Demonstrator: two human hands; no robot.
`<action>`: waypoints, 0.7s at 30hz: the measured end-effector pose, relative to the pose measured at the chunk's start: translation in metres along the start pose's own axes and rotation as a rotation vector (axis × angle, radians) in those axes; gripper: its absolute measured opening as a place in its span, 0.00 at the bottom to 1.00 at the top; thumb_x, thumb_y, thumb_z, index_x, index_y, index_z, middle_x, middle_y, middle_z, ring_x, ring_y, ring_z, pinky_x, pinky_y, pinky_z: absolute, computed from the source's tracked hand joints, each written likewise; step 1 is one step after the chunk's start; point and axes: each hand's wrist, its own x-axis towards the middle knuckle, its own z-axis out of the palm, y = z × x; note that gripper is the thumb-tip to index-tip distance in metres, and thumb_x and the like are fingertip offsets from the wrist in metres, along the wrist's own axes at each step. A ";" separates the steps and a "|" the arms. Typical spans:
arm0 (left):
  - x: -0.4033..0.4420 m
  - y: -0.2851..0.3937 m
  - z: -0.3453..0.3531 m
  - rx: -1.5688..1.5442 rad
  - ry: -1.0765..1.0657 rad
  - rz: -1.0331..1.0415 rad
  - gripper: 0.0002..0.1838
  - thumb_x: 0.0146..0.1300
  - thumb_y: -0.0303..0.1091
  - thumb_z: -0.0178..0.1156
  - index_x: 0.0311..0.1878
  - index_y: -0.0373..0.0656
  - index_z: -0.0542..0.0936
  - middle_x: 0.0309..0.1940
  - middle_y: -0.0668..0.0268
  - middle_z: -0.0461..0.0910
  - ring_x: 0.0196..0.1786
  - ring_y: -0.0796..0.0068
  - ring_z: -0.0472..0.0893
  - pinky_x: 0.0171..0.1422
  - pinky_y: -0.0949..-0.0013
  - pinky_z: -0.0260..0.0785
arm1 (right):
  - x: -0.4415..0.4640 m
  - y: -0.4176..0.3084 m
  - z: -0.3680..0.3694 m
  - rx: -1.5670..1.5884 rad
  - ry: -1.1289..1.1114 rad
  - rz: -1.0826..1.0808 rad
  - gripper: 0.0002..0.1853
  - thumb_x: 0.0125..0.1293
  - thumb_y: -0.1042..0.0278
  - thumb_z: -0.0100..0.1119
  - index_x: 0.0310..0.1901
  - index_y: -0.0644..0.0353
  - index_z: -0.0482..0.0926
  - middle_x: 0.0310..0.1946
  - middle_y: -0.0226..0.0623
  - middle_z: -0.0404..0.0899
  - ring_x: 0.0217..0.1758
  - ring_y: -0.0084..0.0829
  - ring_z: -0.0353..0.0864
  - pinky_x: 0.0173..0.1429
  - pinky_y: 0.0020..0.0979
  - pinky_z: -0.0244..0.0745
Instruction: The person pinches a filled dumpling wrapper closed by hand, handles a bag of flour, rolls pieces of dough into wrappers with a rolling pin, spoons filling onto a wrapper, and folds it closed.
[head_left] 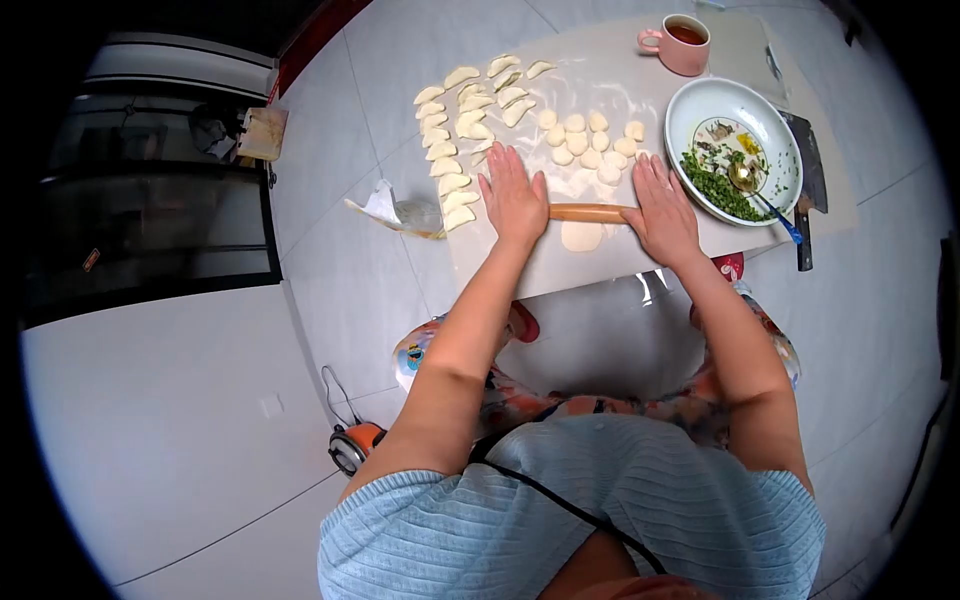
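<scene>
A wooden rolling pin (590,213) lies crosswise over a flat round dough wrapper (581,237) near the table's front edge. My left hand (515,195) rests flat on the pin's left end, fingers stretched forward. On the right end lies my right hand (664,212), palm down with its fingers extended. Just beyond the pin sits a cluster of small dough pieces (577,142). Folded dumplings (440,150) stand in rows to the left, some close to my left fingertips. Beside my right hand is a white bowl (682,110) with chopped greens (722,188) and a spoon (742,178).
A pink mug (686,58) of brown liquid stands at the table's far side. Right of the bowl lies a cleaver (806,170), its dark handle toward me. A plastic bag (405,213) hangs by the left edge. Flour dusts the tabletop (600,75).
</scene>
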 end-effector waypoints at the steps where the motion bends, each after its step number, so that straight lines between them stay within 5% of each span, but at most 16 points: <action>1: -0.006 0.006 -0.005 -0.007 0.002 -0.004 0.37 0.72 0.45 0.52 0.77 0.33 0.57 0.80 0.48 0.50 0.83 0.52 0.47 0.82 0.42 0.37 | -0.003 0.001 -0.003 -0.008 -0.003 -0.004 0.39 0.69 0.53 0.59 0.74 0.69 0.59 0.76 0.48 0.58 0.82 0.42 0.50 0.84 0.44 0.42; 6: -0.100 0.005 -0.033 -0.055 -0.169 0.064 0.38 0.70 0.42 0.56 0.76 0.33 0.57 0.80 0.47 0.51 0.82 0.49 0.49 0.81 0.40 0.38 | -0.037 -0.004 -0.007 0.034 -0.151 -0.096 0.39 0.69 0.53 0.60 0.74 0.67 0.59 0.76 0.49 0.58 0.83 0.43 0.50 0.83 0.47 0.45; 13: -0.017 -0.007 -0.011 0.021 -0.031 -0.011 0.38 0.71 0.42 0.54 0.78 0.33 0.54 0.81 0.47 0.46 0.83 0.51 0.46 0.82 0.40 0.36 | -0.001 -0.009 0.010 0.022 0.021 -0.085 0.38 0.69 0.53 0.59 0.73 0.68 0.61 0.77 0.47 0.58 0.82 0.42 0.51 0.83 0.47 0.44; 14: -0.012 0.001 -0.011 0.118 0.156 0.087 0.29 0.70 0.37 0.54 0.71 0.33 0.65 0.72 0.46 0.64 0.76 0.49 0.62 0.77 0.44 0.53 | -0.001 -0.007 0.010 0.008 -0.014 -0.058 0.38 0.69 0.53 0.58 0.74 0.67 0.59 0.77 0.46 0.57 0.82 0.43 0.51 0.83 0.47 0.44; 15: -0.008 0.009 -0.019 0.116 0.163 0.092 0.29 0.70 0.37 0.54 0.71 0.33 0.65 0.72 0.46 0.64 0.76 0.49 0.62 0.77 0.44 0.53 | 0.001 -0.005 0.009 -0.004 -0.050 -0.035 0.38 0.70 0.53 0.57 0.75 0.66 0.58 0.78 0.46 0.56 0.83 0.43 0.50 0.83 0.47 0.43; 17: -0.007 0.022 -0.040 0.006 -0.255 0.210 0.17 0.66 0.33 0.56 0.55 0.36 0.76 0.51 0.51 0.78 0.59 0.49 0.76 0.63 0.50 0.67 | -0.006 -0.008 0.006 0.017 -0.065 -0.050 0.37 0.69 0.55 0.58 0.74 0.64 0.60 0.78 0.45 0.56 0.83 0.43 0.50 0.83 0.49 0.42; 18: -0.014 0.023 -0.034 -0.150 -0.038 0.416 0.07 0.61 0.29 0.60 0.41 0.40 0.78 0.36 0.58 0.77 0.45 0.53 0.78 0.50 0.51 0.71 | -0.013 -0.007 0.008 0.027 -0.066 -0.087 0.36 0.68 0.56 0.61 0.73 0.63 0.62 0.77 0.45 0.58 0.82 0.41 0.51 0.83 0.49 0.43; 21: -0.020 0.030 -0.022 -0.321 -0.298 0.207 0.11 0.54 0.31 0.70 0.40 0.41 0.82 0.38 0.55 0.80 0.43 0.51 0.80 0.49 0.56 0.73 | -0.028 -0.008 0.014 0.083 -0.050 -0.139 0.29 0.66 0.61 0.63 0.66 0.61 0.70 0.76 0.46 0.60 0.82 0.41 0.53 0.82 0.50 0.45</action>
